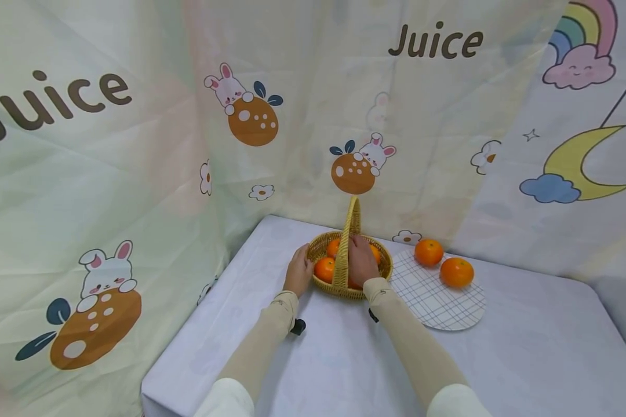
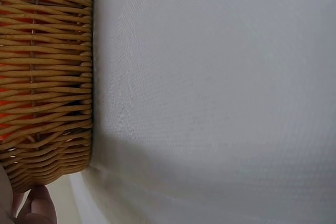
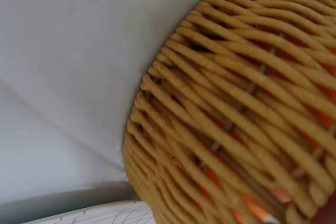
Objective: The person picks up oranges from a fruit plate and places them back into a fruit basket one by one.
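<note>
A wicker basket (image 1: 340, 291) with a tall arched handle (image 1: 352, 223) stands on the table, with several oranges (image 1: 324, 270) inside. My left hand (image 1: 298, 272) holds the basket's left side by the rim. Its fingertips (image 2: 41, 203) press against the woven wall in the left wrist view. My right hand (image 1: 362, 260) reaches down into the basket, right of the handle, among the oranges. Its fingers are hidden there, so whether they grip an orange cannot be told. Orange colour shows through the weave of the basket (image 3: 226, 98) in the right wrist view.
Right of the basket lies a round white mat (image 1: 428, 301) with a grid pattern. Two oranges, one farther back (image 1: 429, 252) and one nearer (image 1: 457, 273), sit on it. A white cloth covers the table (image 1: 532, 336); printed curtains (image 1: 292, 116) hang behind and at the left.
</note>
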Action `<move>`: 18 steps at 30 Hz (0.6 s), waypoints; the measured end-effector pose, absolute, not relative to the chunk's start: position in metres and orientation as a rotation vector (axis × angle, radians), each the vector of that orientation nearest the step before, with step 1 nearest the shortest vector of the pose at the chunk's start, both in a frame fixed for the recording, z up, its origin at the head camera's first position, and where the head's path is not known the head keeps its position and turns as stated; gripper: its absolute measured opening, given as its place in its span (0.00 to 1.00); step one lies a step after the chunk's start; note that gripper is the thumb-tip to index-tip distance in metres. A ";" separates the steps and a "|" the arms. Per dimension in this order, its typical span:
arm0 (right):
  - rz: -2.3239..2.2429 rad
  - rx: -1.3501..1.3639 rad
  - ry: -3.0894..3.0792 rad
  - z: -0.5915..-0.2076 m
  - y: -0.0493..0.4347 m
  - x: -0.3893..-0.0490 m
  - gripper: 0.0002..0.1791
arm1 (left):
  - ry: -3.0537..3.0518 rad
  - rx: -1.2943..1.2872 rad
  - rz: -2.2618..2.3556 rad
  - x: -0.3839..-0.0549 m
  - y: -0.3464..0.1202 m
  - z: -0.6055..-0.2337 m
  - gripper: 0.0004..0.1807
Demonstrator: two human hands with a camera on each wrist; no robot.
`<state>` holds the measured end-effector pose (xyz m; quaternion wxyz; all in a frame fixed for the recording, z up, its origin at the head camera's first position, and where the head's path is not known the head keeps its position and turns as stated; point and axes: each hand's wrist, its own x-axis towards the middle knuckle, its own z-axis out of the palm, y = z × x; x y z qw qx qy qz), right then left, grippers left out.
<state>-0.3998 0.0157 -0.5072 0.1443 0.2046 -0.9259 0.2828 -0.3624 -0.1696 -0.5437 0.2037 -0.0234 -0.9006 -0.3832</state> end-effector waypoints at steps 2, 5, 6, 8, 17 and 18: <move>0.754 0.605 -2.655 -0.508 0.018 -0.400 0.23 | -2.506 -0.070 -1.068 -0.363 -0.170 -0.544 0.26; 0.611 0.662 -2.620 -0.509 0.021 -0.400 0.29 | -2.500 -0.063 -1.076 -0.363 -0.171 -0.544 0.26; 0.601 0.662 -2.618 -0.509 0.022 -0.400 0.30 | -2.503 -0.059 -1.079 -0.362 -0.171 -0.544 0.26; 0.617 0.652 -2.628 -0.509 0.024 -0.401 0.30 | -2.507 -0.056 -1.087 -0.362 -0.170 -0.544 0.26; 0.685 0.543 -2.702 -0.500 0.036 -0.399 0.30 | -2.508 -0.059 -1.088 -0.361 -0.167 -0.542 0.26; 0.696 0.540 -2.705 -0.499 0.037 -0.399 0.30 | -2.503 -0.055 -1.090 -0.361 -0.167 -0.542 0.26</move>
